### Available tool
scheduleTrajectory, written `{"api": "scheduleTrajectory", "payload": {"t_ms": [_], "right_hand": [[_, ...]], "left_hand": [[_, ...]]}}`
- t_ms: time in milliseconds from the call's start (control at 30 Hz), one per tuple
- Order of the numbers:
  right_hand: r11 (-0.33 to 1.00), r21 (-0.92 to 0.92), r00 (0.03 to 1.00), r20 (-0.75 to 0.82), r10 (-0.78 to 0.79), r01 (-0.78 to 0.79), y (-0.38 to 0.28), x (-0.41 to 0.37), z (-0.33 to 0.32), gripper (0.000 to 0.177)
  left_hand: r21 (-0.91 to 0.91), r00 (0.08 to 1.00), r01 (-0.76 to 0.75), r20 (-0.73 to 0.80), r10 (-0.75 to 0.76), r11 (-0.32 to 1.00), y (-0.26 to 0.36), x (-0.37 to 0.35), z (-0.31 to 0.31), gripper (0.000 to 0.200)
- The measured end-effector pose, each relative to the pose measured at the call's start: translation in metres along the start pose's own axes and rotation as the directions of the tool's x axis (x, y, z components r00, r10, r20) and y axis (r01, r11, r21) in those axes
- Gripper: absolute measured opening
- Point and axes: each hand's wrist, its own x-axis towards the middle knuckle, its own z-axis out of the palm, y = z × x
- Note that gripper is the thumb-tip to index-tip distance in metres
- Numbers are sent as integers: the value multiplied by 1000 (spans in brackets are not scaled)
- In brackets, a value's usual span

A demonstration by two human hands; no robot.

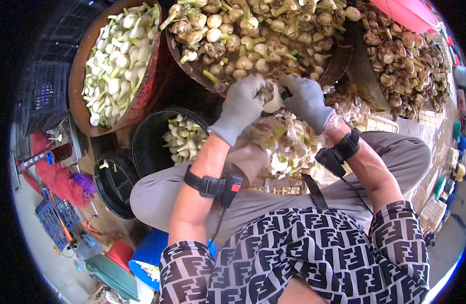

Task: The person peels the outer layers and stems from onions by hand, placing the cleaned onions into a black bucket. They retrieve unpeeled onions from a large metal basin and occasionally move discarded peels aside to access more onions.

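Both hands wear grey gloves and meet above a heap of peeled-off garlic skins (288, 134). My left hand (243, 104) is closed on a pale garlic bulb (274, 101), its stem end at the fingertips. Against the bulb's other side, my right hand (308, 100) is closed around a small dark tool (286, 94), mostly hidden by the fingers. Just beyond them, a wide basin (192, 71) holds wet, partly skinned garlic bulbs (261, 50) in murky water.
At the left stands a rusty red tub (151, 83) full of clean white garlic. Nearer, a black bucket (144, 137) contains more peeled bulbs, beside a smaller black bucket (107, 190). Unpeeled garlic (405, 61) is piled at the right, under a pink basin (407, 12).
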Motion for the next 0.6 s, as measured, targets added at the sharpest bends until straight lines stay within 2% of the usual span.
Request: {"api": "scheduleTrajectory", "payload": {"t_ms": [100,200,267,333,367,467,600], "right_hand": [[990,-83,989,93,118,-111,8,4,-8,25],[969,-24,968,41,247,-247,34,3,-8,29],[960,99,964,79,254,-262,43,-1,-8,33],[925,207,945,148,292,-319,17,-6,-27,34],[939,162,941,206,267,-302,5,-5,-35,36],[989,19,976,166,144,-149,-5,-2,-26,35],[997,65,994,105,33,-40,0,-1,-18,24]], "left_hand": [[-76,998,-69,6,70,995,-4,1,-5,16],[-213,993,-119,-6,121,970,-8,5,-14,16],[-248,993,-119,-29,115,961,-5,7,-19,16],[-224,996,-89,-9,89,971,-5,7,-17,15],[-222,996,-83,-7,84,972,-7,7,-14,15],[-163,994,-109,3,111,981,-5,7,-11,15],[-96,990,-128,49,133,987,-1,4,-15,19]]}}
